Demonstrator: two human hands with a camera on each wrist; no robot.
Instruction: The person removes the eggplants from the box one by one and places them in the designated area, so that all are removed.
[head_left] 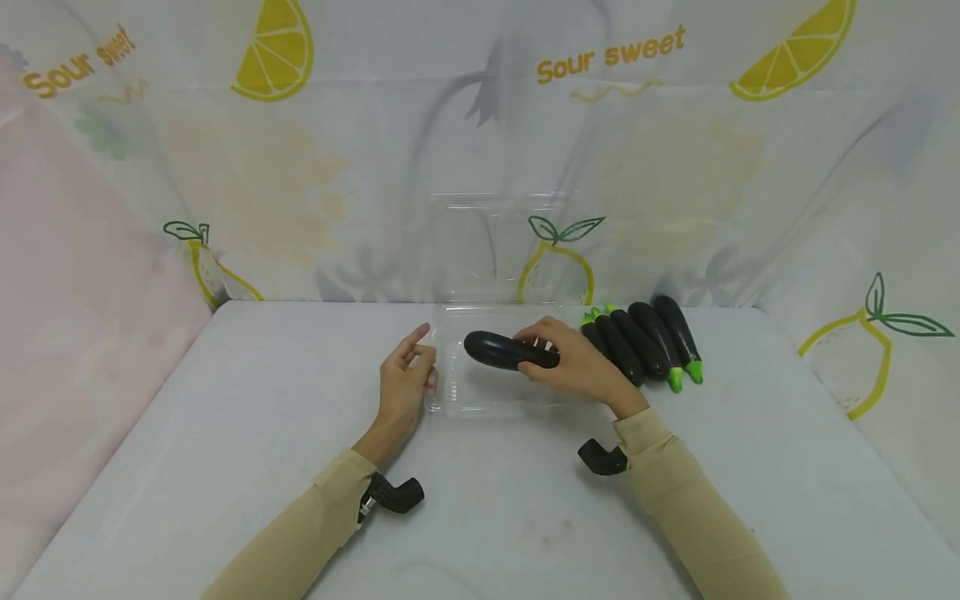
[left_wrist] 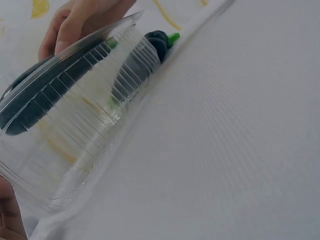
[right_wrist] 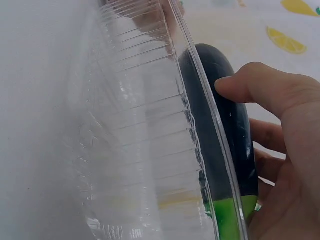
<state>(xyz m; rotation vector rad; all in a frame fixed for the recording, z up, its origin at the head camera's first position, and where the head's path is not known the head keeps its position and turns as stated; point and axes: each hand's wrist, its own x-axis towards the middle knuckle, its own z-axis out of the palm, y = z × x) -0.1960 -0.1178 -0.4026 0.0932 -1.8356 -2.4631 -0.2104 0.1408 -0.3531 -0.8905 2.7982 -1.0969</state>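
My right hand [head_left: 573, 362] grips a dark purple, nearly black eggplant [head_left: 491, 350] by its right end. It lies sideways over a clear plastic clamshell box [head_left: 480, 404], whose lid [head_left: 465, 250] stands raised at the back. In the right wrist view, the eggplant's green cap [right_wrist: 227, 220] points down, with the thumb on its dark skin. The left hand [head_left: 407, 379] rests at the box's left edge, index finger extended forward and the other fingers loosely bent beside the wall. Part of that hand shows at the box's end in the left wrist view.
Several more eggplants [head_left: 645, 342] with green caps lie side by side to the right of the box, near the back edge. A white cloth covers the table [head_left: 300, 400]. A printed lemon curtain [head_left: 390, 150] hangs behind it.
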